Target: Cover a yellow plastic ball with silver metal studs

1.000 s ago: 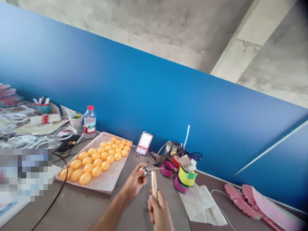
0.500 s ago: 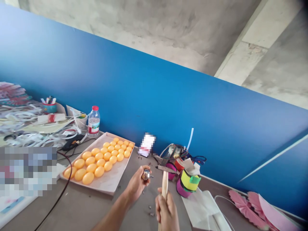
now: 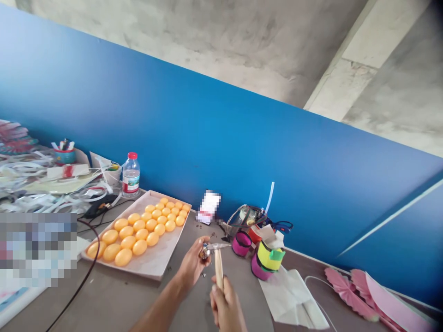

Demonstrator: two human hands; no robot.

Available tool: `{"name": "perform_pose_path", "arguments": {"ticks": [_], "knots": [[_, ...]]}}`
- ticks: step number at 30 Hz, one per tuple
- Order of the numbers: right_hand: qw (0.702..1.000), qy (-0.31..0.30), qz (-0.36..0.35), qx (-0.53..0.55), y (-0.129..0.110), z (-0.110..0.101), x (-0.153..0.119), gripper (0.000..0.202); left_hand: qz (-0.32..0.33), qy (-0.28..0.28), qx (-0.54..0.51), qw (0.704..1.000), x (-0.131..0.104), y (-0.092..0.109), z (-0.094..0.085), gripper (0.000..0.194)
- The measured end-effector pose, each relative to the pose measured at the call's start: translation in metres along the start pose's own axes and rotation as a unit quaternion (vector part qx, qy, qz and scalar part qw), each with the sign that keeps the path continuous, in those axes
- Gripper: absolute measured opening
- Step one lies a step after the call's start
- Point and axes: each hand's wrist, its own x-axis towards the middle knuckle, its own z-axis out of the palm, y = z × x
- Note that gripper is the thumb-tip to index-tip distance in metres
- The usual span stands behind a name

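Note:
My left hand (image 3: 190, 265) is closed around a small, shiny, round metal piece (image 3: 204, 252) and holds it just above the grey table. Its exact kind I cannot make out. In my right hand (image 3: 225, 303) is a hammer (image 3: 218, 268), gripped by its pale wooden handle. The hammer's metal head reaches the right side of the round piece; whether they touch is hard to tell. A few tiny metal bits (image 3: 203, 275) lie on the table under the hands.
To the left is a shallow white tray (image 3: 147, 271) with rows of orange balls (image 3: 123, 257). A bottle (image 3: 131, 177) stands behind it, near tangled strips. Against the blue partition leans a phone (image 3: 208, 206). Magenta and yellow-green containers (image 3: 270, 256), white sheets (image 3: 294, 295) and pink fans (image 3: 348, 288) lie rightward.
The hammer has swung left and its head now meets or nearly meets the round metal piece. My right hand moved left with it. The left hand keeps its hold.

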Motion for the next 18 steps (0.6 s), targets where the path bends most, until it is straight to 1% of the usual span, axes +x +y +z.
{"name": "perform_pose_path", "arguments": {"ticks": [1,3,5,6,8,10,11,13,15,17,18], "knots": [[1.0,0.002,-0.005,0.01,-0.0001,-0.0001,-0.0002,0.048,0.002,-0.009,0.0,1.0,0.0001,0.0,-0.0004,0.037],[0.998,0.033,-0.034,0.044,-0.0009,-0.0011,-0.0005,0.047,0.005,-0.029,0.001,1.0,0.0005,-0.0004,-0.0012,0.038],[0.996,0.049,-0.051,0.057,-0.0015,-0.002,-0.0001,0.048,0.006,-0.035,0.002,0.999,0.001,-0.0016,-0.0021,0.038],[0.997,0.041,-0.044,0.051,-0.0014,-0.002,0.0003,0.048,0.006,-0.033,0.002,0.999,0.0013,-0.0023,-0.0026,0.037],[1.0,0.005,-0.006,0.031,-0.0012,-0.0009,0.0011,0.049,0.003,-0.032,-0.004,0.999,0.0017,-0.003,-0.0033,0.035],[0.999,-0.008,0.019,0.027,-0.0017,0.0002,0.0014,0.05,-0.004,-0.024,-0.011,1.0,0.0017,-0.0018,-0.0031,0.034],[0.999,0.003,0.014,0.038,-0.0023,0.0002,0.0013,0.051,0.001,-0.029,-0.014,0.999,0.0014,-0.0007,-0.0024,0.034],[0.997,0.035,-0.017,0.066,-0.0034,-0.0008,0.0007,0.051,0.01,-0.042,-0.02,0.999,0.0007,0.0017,-0.0004,0.035],[0.995,0.052,-0.042,0.074,-0.0033,-0.0019,0.0001,0.05,0.01,-0.019,-0.022,1.0,0.0,0.0027,0.001,0.034],[0.998,0.03,-0.027,0.053,-0.0016,-0.0019,0.0,0.049,0.006,-0.003,-0.024,1.0,-0.0001,0.0014,0.0006,0.033],[0.999,0.009,-0.01,0.038,-0.0005,-0.0014,0.0001,0.048,0.003,-0.011,-0.021,1.0,0.0001,0.0003,-0.0003,0.033]]}}
